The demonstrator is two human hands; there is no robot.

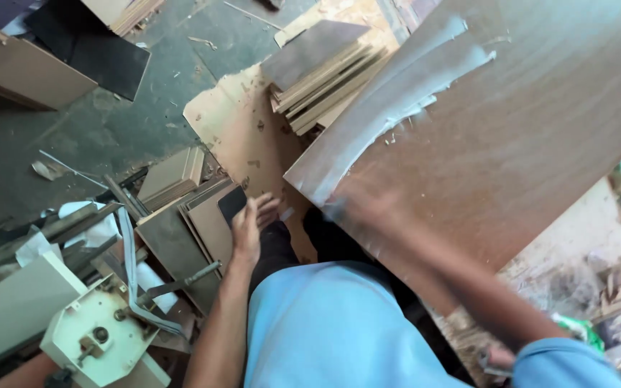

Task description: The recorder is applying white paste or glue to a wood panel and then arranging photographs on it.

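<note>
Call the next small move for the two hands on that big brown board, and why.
Probably steady first: bring the left hand up to the brown board. That hand hangs free over the stacked offcuts, fingers spread, while the blurred right hand alone meets the board's near corner. The board is tilted, a pale film strip is partly peeled along its edge, and one-handed it may swing.

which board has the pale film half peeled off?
The big brown board under the right hand; grey-white film curls along its left edge. The stacked boards show none.

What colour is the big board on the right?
Brown wood grain, partly smeared with pale grey-white glue; board, head view.
</note>
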